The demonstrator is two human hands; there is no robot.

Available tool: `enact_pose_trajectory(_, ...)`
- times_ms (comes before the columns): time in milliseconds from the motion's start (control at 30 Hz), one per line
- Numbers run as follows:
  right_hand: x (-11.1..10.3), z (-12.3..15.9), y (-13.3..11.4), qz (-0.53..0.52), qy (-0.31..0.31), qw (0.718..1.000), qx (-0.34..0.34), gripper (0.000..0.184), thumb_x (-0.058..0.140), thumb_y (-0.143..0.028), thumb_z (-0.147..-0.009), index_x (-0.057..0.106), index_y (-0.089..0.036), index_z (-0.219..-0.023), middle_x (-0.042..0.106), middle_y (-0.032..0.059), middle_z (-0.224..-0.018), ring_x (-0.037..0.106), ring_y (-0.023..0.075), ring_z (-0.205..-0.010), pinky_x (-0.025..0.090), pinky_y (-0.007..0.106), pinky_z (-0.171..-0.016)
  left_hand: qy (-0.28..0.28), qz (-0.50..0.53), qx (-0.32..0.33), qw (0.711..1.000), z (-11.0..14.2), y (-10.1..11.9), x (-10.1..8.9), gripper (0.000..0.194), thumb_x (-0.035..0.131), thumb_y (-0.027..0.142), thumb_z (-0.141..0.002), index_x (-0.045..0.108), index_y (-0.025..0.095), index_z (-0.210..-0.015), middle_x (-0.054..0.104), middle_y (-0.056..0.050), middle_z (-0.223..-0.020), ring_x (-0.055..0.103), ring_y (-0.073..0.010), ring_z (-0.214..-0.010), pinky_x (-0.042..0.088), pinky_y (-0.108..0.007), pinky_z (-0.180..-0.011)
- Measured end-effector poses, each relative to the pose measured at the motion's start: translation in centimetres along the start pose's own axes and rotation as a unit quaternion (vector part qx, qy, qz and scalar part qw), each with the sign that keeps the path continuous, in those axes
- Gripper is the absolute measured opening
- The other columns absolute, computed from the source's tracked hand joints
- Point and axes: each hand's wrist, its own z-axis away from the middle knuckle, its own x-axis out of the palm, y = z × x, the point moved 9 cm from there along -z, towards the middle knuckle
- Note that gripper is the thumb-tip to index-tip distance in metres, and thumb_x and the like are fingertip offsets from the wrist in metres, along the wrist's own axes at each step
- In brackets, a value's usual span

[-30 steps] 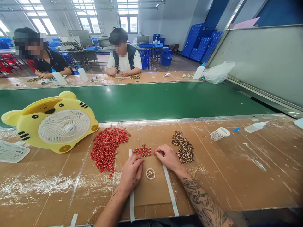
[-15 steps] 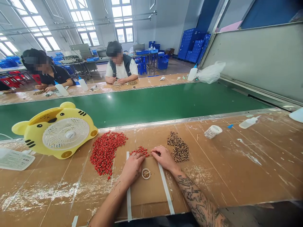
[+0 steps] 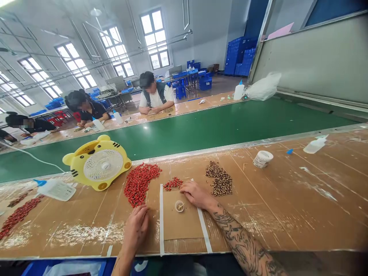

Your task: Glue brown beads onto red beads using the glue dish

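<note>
My right hand (image 3: 197, 194) lies on the cardboard pad (image 3: 182, 226), its fingertips bunched toward a small heap of red beads (image 3: 173, 183). The heap sits just beyond the pad's top edge. Whether a bead is pinched there is too small to tell. My left hand (image 3: 135, 230) rests off the pad near the table's front edge, its fingers loosely together and curled, with nothing showing in it. A small round cup (image 3: 179, 206) stands on the pad just below my right fingertips, with a thin gold-coloured bit lying inside.

The beads are glossy, oblong and pale-flecked. A large red pile (image 3: 140, 184) spreads up and left of the pad, and a speckled brown-and-gold pile (image 3: 220, 179) lies to its right, just above my right hand. Strips of white tape (image 3: 161, 218) run down the pad's left side, with another (image 3: 204, 235) at its right.

The brown work table (image 3: 287, 199) runs far to my right, smeared white, and ends at a metal rail (image 3: 230, 145) before a green conveyor belt (image 3: 172, 130). A yellow tiger-shaped fan (image 3: 97, 163) stands left of the red pile, and a white tub (image 3: 263, 158) stands to the right. The badge on the fan's hub is too small to read.
</note>
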Motion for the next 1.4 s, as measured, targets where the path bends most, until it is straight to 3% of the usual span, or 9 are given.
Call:
enact_pose_trajectory(100,-0.4,0.1,0.2,-0.018,0.012,1.000,0.002,0.027,0.051,-0.006,-0.083,0.074,-0.019,-0.090,0.073,0.0070,-0.102,0.063,0.0218,-0.101,0.047,0.040,-0.094,0.012,-0.036,-0.054,0.998,1.8,-2.7,-1.6,0.028,0.047,0.021,-0.087,0.070,0.021,-0.101,0.071,-0.010,-0.106,0.069,-0.0252,-0.095,0.057,-0.039,-0.084)
enact_pose_trajectory(200,-1.3,0.2,0.8,-0.036,0.037,0.998,0.023,0.024,0.051,-0.011,-0.086,0.073,-0.018,-0.090,0.074,0.0075,-0.100,0.065,0.0212,-0.099,0.050,0.038,-0.091,0.008,-0.053,-0.068,0.996,2.0,-3.9,-1.6,0.029,0.049,0.022,-0.086,0.070,0.022,-0.104,0.071,-0.009,-0.108,0.069,-0.0258,-0.095,0.056,-0.040,-0.085)
enact_pose_trajectory(333,-2.4,0.4,1.8,-0.053,0.076,0.993,0.068,0.023,0.049,-0.018,-0.089,0.072,-0.016,-0.090,0.074,0.0088,-0.094,0.068,0.0209,-0.089,0.054,0.034,-0.080,-0.008,-0.030,-0.057,0.998,0.7,-4.5,-0.5,0.026,0.050,0.028,-0.088,0.073,0.023,-0.099,0.072,-0.009,-0.103,0.070,-0.0253,-0.092,0.057,-0.038,-0.082)
enact_pose_trajectory(500,-2.0,1.0,3.2,-0.085,0.075,0.987,0.112,0.022,0.051,-0.024,-0.089,0.072,-0.017,-0.088,0.073,0.0080,-0.089,0.067,0.0213,-0.083,0.052,0.033,-0.076,-0.057,0.001,-0.046,0.997,-0.3,-3.8,0.1,0.028,0.044,0.023,-0.093,0.071,0.022,-0.100,0.071,-0.009,-0.096,0.070,-0.0225,-0.087,0.055,-0.034,-0.078)
enact_pose_trajectory(733,-1.8,1.5,3.9,-0.093,0.025,0.985,0.143,0.022,0.052,-0.031,-0.093,0.071,-0.018,-0.092,0.070,0.0063,-0.088,0.064,0.0201,-0.081,0.049,0.031,-0.076,-0.085,0.022,-0.085,0.992,0.0,-3.4,-0.1,0.031,0.045,0.013,-0.089,0.067,0.020,-0.109,0.069,-0.009,-0.092,0.068,-0.0215,-0.083,0.053,-0.031,-0.073)
enact_pose_trajectory(967,-1.3,1.9,1.4,-0.098,-0.102,0.984,0.112,0.021,0.053,-0.030,-0.095,0.069,-0.019,-0.098,0.066,0.0049,-0.081,0.059,0.0162,-0.071,0.044,0.028,-0.065,-0.093,0.044,-0.088,0.991,0.0,-3.8,0.7,0.019,0.049,0.023,-0.094,0.067,0.021,-0.094,0.069,-0.008,-0.093,0.068,-0.0197,-0.082,0.055,-0.030,-0.073)
enact_pose_trajectory(1100,-1.0,1.8,-0.2,-0.091,-0.164,0.975,0.122,0.016,0.058,-0.029,-0.094,0.069,-0.018,-0.098,0.067,0.0046,-0.084,0.059,0.0159,-0.076,0.045,0.027,-0.070,-0.082,0.056,-0.068,0.993,0.0,-4.1,0.7,0.014,0.053,0.025,-0.091,0.066,0.022,-0.088,0.072,-0.006,-0.091,0.070,-0.0195,-0.082,0.056,-0.028,-0.072)
enact_pose_trajectory(1267,-1.0,2.0,-1.3,-0.047,-0.161,0.979,0.112,0.016,0.064,-0.031,-0.091,0.070,-0.019,-0.101,0.067,0.0039,-0.086,0.059,0.0160,-0.078,0.045,0.028,-0.070,-0.041,0.058,-0.059,0.996,0.8,-4.4,0.5,0.012,0.058,0.026,-0.087,0.069,0.024,-0.091,0.076,-0.004,-0.094,0.072,-0.0203,-0.084,0.058,-0.030,-0.079)
enact_pose_trajectory(1400,-0.6,2.2,-1.4,-0.050,-0.141,0.985,0.087,0.015,0.061,-0.028,-0.094,0.073,-0.019,-0.092,0.067,0.0039,-0.082,0.060,0.0152,-0.075,0.046,0.027,-0.068,0.012,0.114,-0.116,0.987,0.9,-4.0,-0.1,0.011,0.064,0.027,-0.083,0.073,0.025,-0.090,0.077,-0.003,-0.092,0.073,-0.0211,-0.083,0.058,-0.031,-0.080)
